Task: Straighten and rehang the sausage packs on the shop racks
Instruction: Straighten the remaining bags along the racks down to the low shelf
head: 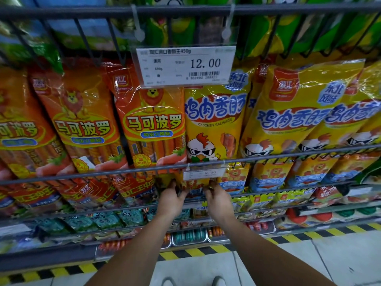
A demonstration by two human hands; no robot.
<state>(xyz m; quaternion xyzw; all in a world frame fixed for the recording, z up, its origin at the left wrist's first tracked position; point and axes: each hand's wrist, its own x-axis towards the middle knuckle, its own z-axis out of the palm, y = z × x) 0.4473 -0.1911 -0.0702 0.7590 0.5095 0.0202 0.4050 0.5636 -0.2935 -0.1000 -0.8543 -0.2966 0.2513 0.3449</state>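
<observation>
Orange sausage packs (152, 129) and yellow chicken sausage packs (214, 129) hang side by side from the upper wire rack (185, 9). Under the middle rail (103, 174), a lower row holds a yellow-orange sausage pack (194, 185) just below the small price tag. My left hand (171, 200) grips that pack's left edge, fingers curled up behind the rail. My right hand (218, 198) grips its right edge at about the same height. Most of this pack is hidden by the rail, the tag and my hands.
A large price tag (185, 66) reading 12.00 hangs from the top rail, a small tag (204, 174) from the middle rail. Red packs (132, 186) and yellow lion packs (270, 176) flank my hands. Lower shelves hold teal packets (107, 220). Hazard-striped floor edge (195, 251) lies below.
</observation>
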